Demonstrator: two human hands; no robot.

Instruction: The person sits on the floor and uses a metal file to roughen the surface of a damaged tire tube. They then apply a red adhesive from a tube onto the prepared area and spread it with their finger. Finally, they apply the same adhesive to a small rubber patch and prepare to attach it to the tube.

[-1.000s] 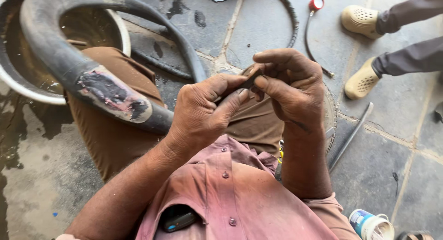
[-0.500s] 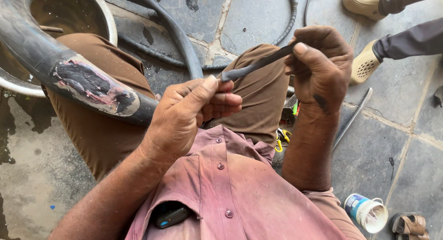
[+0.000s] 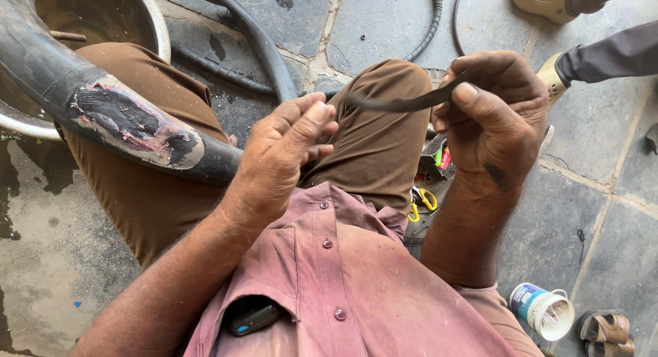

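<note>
1. Pinching with thumb and forefinger, our right hand point(image 3: 497, 120) holds one end of a dark rubber strip point(image 3: 401, 103); the strip runs out toward nine o'clock, free in the air above our right knee.
2. Our left hand point(image 3: 284, 158) sits at eight o'clock of the strip's loose tip, close to it but apart, fingers curled loosely together and pinching nothing that we can see.
3. We judge the strip light, thin and limp. It sags a little along its length, so it is best taken near an end, flat between finger pads, since a dusty surface may slip.
4. At nine o'clock of the left hand a black tube point(image 3: 103, 106) lies across our left thigh, with a roughened, paint-smeared patch facing up.
5. Behind the tube, at ten o'clock, stands a metal basin point(image 3: 159, 28) with murky water.
6. At six o'clock of the right hand, yellow-handled scissors point(image 3: 421, 200) lie on the floor, and a small white tub point(image 3: 541, 310) sits at five o'clock.
7. Another person's shoe point(image 3: 541, 0) shows at one o'clock.
</note>
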